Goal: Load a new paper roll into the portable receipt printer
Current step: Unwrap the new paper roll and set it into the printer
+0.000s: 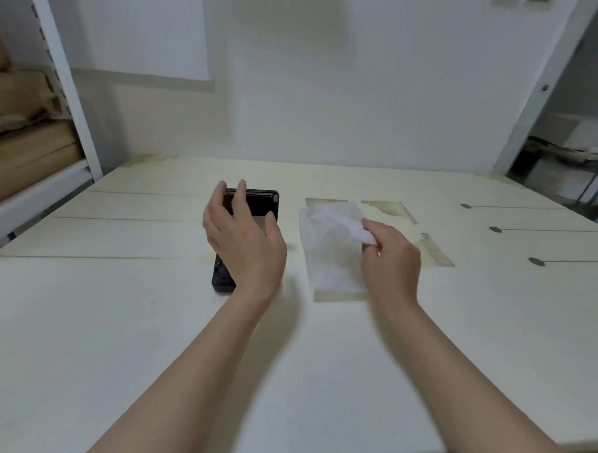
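Note:
A black portable receipt printer (259, 204) lies flat on the pale table (123, 319), its far end toward the wall. My left hand (243, 239) hovers over its middle with fingers spread, covering most of it; whether it touches the printer is unclear. To the right, a thin white sheet of paper or wipe (326, 252) lies on the table. My right hand (389, 256) pinches that sheet's upper right corner and lifts it slightly. No paper roll is visible.
Discoloured rectangular patches (389, 210) mark the table beside the sheet. A white shelf post (69, 89) and stacked brown packages (20, 149) stand at the left. A slanted white post (541, 89) rises at the right, with clutter behind it.

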Motion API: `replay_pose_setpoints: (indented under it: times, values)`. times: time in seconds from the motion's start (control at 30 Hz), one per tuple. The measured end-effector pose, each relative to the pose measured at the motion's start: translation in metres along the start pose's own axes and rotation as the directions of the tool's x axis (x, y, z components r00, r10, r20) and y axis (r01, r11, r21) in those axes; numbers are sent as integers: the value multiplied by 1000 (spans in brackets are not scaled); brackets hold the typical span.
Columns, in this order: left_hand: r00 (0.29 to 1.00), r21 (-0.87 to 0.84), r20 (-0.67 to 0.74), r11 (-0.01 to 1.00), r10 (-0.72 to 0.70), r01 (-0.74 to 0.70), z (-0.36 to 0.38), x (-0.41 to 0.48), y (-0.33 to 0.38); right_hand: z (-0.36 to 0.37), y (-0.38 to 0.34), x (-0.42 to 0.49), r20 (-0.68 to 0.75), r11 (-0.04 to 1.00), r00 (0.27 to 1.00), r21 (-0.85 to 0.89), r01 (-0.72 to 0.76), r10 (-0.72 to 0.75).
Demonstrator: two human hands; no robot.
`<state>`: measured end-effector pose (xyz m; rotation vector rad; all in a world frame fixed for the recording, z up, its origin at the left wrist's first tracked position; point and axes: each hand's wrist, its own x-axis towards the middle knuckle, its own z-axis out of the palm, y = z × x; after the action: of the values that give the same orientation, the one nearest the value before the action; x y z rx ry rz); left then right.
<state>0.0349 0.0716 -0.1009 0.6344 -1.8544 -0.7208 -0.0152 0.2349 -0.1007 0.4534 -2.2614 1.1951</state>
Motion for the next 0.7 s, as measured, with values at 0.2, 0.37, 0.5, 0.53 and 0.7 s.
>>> replay_pose_setpoints:
  times: [0.2, 0.37, 0.5, 0.53, 0.7]
  values:
    - [823, -51, 467, 939, 324, -341, 43, -51, 38, -39, 62, 8, 103, 887, 930, -354, -296, 352]
    - [524, -20, 776, 843, 352, -538, 69, -86, 56, -49, 89, 0, 213, 811, 870, -510, -288, 444]
    - [578, 63, 755, 844, 308, -532, 76, -87, 46, -48, 100, -7, 175, 849, 930, -488, -203, 323]
    - [601, 64, 733, 848, 318, -527, 76, -86, 44, -46, 103, -9, 168, 882, 952, -444, -159, 256]
    - [720, 56, 604, 884, 340, -464, 76, -83, 38, -34, 110, -16, 126, 947, 990, -322, -12, 55]
